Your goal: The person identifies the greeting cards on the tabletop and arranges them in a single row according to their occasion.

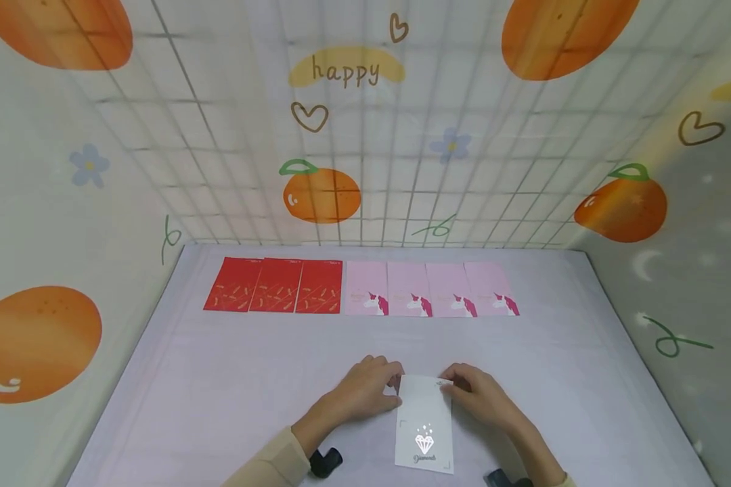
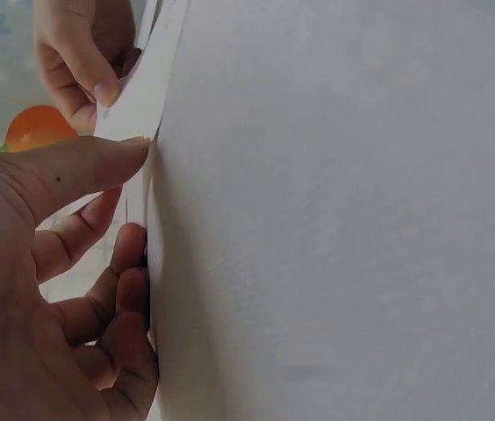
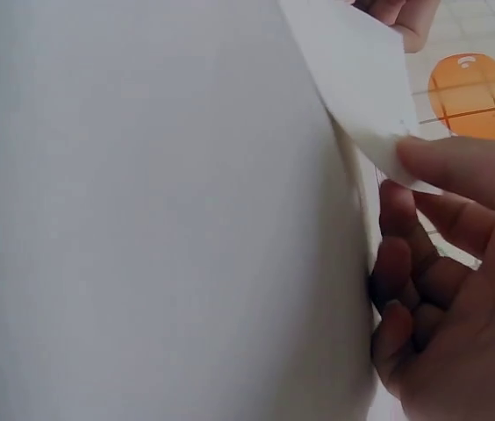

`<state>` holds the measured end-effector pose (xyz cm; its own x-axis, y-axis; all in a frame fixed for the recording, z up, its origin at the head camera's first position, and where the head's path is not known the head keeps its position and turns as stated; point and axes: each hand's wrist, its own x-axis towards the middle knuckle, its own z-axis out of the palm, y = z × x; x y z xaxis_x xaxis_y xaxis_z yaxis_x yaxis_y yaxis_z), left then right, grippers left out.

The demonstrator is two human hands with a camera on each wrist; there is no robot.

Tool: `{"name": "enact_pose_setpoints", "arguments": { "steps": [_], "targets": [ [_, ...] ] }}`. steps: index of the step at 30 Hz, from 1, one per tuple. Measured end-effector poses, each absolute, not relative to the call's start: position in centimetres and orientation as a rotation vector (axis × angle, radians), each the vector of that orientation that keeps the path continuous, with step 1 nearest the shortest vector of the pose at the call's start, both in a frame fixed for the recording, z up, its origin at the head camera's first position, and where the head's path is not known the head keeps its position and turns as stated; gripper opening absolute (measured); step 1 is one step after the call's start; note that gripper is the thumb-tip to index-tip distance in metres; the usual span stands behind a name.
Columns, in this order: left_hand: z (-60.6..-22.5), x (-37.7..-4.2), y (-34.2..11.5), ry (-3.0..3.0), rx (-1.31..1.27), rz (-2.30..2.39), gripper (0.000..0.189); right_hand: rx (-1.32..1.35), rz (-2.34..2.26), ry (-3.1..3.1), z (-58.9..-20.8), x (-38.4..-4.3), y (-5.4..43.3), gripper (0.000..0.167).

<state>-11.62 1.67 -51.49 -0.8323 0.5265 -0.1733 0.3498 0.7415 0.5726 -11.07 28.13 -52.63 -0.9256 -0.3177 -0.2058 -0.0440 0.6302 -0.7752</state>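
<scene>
A white card (image 1: 425, 419) printed with a diamond drawing and the word "Diamonds" stands out near the front of the table, between both hands. My right hand (image 1: 484, 399) pinches its upper right corner, thumb on the printed face and fingers behind. The left hand (image 1: 368, 389) holds the card's upper left edge between thumb and curled fingers. Seen from the right wrist, the white card (image 3: 357, 74) slants up off the white tabletop, with the right thumb (image 3: 458, 167) on its corner. In the left wrist view the left thumb (image 2: 98, 167) lies against the card's edge.
Along the back lie three red cards (image 1: 274, 285) and, to their right, several pink unicorn cards (image 1: 429, 289) in one row. Black wrist devices (image 1: 325, 463) show by both wrists. Orange-patterned curtains (image 1: 365, 135) enclose the white table (image 1: 250, 358).
</scene>
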Motion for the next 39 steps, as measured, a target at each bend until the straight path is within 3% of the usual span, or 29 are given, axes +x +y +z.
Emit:
{"name": "enact_pose_setpoints", "arguments": {
  "steps": [7,23,39],
  "targets": [
    [-51.7,-11.7,1.1,2.515,0.644,1.002,0.019,-0.296,-1.357,2.448,-52.5,-10.8,27.9,0.007],
    [-52.7,-11.6,0.3,2.180,0.446,1.530,0.021,-0.227,-1.500,2.394,-51.8,-11.6,27.3,0.010],
    [-52.4,-11.4,0.8,1.851,0.237,1.687,0.021,-0.148,-1.583,2.465,-49.6,-14.9,27.8,0.019]
  ]
}}
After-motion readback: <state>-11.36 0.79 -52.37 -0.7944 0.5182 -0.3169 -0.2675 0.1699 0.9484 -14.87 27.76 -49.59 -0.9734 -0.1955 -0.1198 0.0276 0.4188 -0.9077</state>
